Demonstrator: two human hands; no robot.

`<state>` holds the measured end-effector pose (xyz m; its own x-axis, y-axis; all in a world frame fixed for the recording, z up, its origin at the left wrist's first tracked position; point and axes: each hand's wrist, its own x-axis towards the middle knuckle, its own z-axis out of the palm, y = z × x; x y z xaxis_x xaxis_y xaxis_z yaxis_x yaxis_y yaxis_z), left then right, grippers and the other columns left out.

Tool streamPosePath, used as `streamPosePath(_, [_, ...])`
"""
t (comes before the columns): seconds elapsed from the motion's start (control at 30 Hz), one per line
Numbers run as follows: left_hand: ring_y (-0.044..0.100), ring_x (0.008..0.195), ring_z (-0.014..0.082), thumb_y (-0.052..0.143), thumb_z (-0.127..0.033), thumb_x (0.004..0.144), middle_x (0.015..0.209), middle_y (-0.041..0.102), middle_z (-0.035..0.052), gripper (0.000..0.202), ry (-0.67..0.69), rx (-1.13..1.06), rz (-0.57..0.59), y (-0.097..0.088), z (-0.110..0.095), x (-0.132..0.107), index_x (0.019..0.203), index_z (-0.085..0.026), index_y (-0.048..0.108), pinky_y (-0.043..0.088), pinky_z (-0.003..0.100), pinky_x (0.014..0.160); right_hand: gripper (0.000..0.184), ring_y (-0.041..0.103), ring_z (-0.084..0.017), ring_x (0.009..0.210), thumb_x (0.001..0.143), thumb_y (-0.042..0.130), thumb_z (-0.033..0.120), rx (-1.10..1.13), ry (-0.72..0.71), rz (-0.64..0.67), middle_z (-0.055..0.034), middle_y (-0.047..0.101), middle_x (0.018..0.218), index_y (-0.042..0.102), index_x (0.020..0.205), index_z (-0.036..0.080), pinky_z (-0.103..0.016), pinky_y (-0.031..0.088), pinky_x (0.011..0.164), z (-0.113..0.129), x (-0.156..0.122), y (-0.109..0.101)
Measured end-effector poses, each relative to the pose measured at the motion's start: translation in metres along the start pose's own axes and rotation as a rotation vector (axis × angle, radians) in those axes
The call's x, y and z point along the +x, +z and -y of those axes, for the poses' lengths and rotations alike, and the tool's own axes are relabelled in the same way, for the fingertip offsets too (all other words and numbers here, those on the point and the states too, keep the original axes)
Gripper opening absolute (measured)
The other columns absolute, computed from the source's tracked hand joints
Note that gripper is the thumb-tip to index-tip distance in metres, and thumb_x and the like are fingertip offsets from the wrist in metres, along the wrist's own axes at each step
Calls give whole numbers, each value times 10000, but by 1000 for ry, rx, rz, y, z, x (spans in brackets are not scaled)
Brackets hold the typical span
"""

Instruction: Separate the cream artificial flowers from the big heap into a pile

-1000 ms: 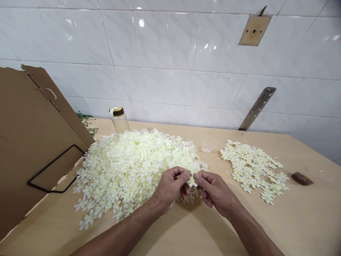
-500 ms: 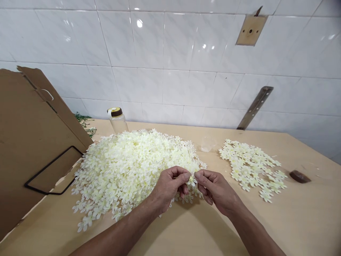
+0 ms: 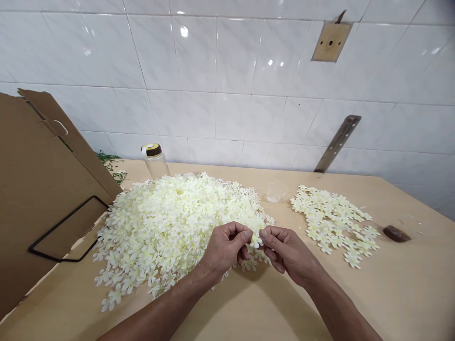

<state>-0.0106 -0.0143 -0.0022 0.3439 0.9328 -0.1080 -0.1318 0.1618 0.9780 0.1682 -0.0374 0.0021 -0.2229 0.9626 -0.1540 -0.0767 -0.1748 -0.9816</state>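
Note:
Both hands meet at the near edge of a big heap of cream-white fabric flowers (image 3: 177,222) on the wooden table (image 3: 256,303). My left hand (image 3: 223,251) and my right hand (image 3: 286,253) each pinch the same small white flower (image 3: 255,240) between thumb and fingertips. The remaining fingers of both hands are curled in. A smaller, flatter spread of the same flowers (image 3: 332,222) lies to the right of my right hand.
A large brown cardboard box (image 3: 39,189) with a black outline stands at the left. A clear bottle with a brown cap (image 3: 153,160) is behind the heap, green stems (image 3: 112,166) beside it. A small clear cup (image 3: 275,192) and a dark brown block (image 3: 395,233) sit right; tiled wall behind.
The hands keep pinching the flower in the same place. The view has drifted slightly, so everything sits a little further left.

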Motion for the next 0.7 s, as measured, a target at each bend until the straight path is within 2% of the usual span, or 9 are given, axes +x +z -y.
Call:
streamPosePath(0.1, [497,425,96,714,-485,787,512,589,9,360,-67,-81,54,-1,-2,0,788,-133,643,407,197,419,428,300,-55,422,844,683,555,5,7,27,60,432,495,581,696,167,-167,256,343,0,-1,0])
streamPosePath(0.2, [501,434,101,722,-480,784,506,577,4,354,-95,-111,71,-2,-2,0,803,-137,634,399,194,413,427,302,-60,426,842,673,571,-38,-25,-21,65,423,502,579,711,175,-172,281,348,-2,0,1])
streamPosePath(0.37, [529,444,114,691,-473,828,542,574,-22,331,19,-39,-11,-1,1,-1,918,-162,620,417,202,402,445,338,-72,403,851,635,602,-175,-71,-138,64,426,505,557,700,191,-200,342,352,-6,2,4])
streamPosePath(0.47, [535,443,116,680,-482,838,529,568,-26,349,86,34,-38,1,2,-4,947,-156,622,446,214,418,443,342,-73,392,865,613,603,-212,-77,-161,64,429,501,558,708,192,-207,348,356,-5,1,5])
streamPosePath(0.6, [559,463,127,727,-472,795,554,599,-6,397,73,73,1,4,2,-6,988,-132,655,486,236,437,445,361,-77,401,862,613,605,-210,-84,-139,58,438,500,575,712,187,-210,353,367,-2,0,5])
streamPosePath(0.7, [547,445,125,736,-466,785,544,606,1,396,34,15,22,4,3,-4,976,-126,669,487,246,439,447,365,-78,413,854,626,602,-173,-90,-112,56,441,510,560,694,190,-208,356,371,-1,0,5])
